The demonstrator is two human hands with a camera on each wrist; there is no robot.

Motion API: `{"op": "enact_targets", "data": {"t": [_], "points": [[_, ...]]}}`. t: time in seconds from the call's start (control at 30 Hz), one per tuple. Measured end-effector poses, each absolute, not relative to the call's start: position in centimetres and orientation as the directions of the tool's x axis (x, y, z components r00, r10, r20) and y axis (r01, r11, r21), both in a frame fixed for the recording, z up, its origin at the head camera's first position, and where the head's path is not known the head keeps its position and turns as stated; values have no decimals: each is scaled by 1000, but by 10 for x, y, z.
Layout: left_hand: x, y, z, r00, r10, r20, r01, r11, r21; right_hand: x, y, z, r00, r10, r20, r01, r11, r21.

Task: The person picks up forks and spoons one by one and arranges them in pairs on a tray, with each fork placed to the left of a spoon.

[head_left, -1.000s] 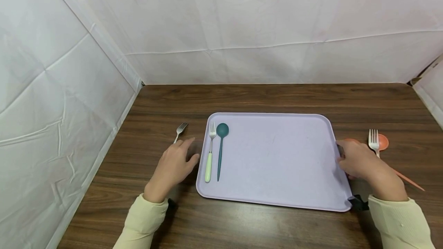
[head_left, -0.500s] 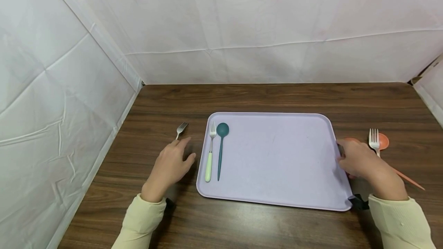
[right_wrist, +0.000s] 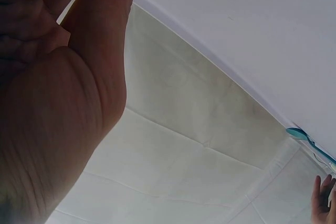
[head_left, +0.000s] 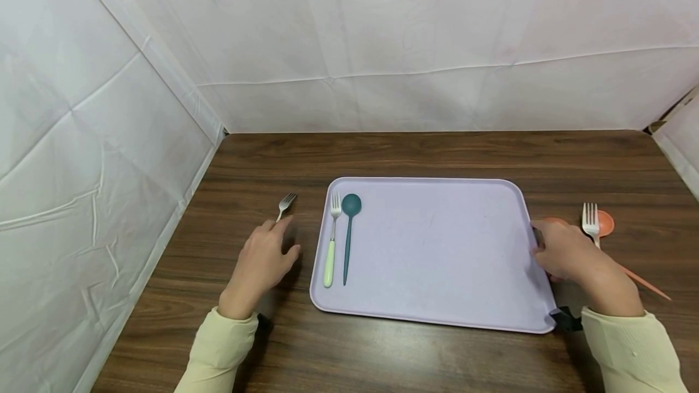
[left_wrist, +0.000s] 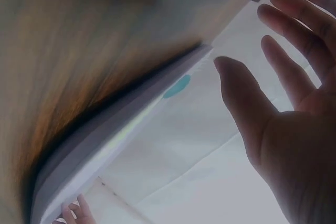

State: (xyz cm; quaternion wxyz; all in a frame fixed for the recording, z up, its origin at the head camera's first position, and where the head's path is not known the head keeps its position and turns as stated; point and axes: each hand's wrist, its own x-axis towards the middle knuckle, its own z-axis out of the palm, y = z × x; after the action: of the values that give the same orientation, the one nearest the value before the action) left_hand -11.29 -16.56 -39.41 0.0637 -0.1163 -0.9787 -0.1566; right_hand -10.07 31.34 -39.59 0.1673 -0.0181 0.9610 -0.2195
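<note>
Fingers on the left hand (head_left: 258,264) are spread loose, holding nothing, right by the small fork (head_left: 285,203). The right hand (head_left: 568,253) is at the lilac tray's (head_left: 431,247) right rim, can't tell if it's really gripping. Green-handled fork (head_left: 329,262) and teal spoon (head_left: 352,205) lie on the tray's left.

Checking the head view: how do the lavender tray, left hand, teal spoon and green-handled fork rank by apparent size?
1. Lavender tray
2. Left hand
3. Teal spoon and green-handled fork: too alike to rank.
</note>
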Motion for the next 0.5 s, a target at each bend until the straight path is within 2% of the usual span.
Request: {"op": "enact_targets", "data": {"t": [0.2, 0.5], "points": [[-113, -169, -396, -971, 179, 155, 218, 933, 287, -101, 313, -396, -945, -108, -310, 37, 902, -429], [-113, -173, -397, -992, 89, 89, 111, 955, 276, -100, 313, -396, -945, -114, -305, 30, 902, -432]]}}
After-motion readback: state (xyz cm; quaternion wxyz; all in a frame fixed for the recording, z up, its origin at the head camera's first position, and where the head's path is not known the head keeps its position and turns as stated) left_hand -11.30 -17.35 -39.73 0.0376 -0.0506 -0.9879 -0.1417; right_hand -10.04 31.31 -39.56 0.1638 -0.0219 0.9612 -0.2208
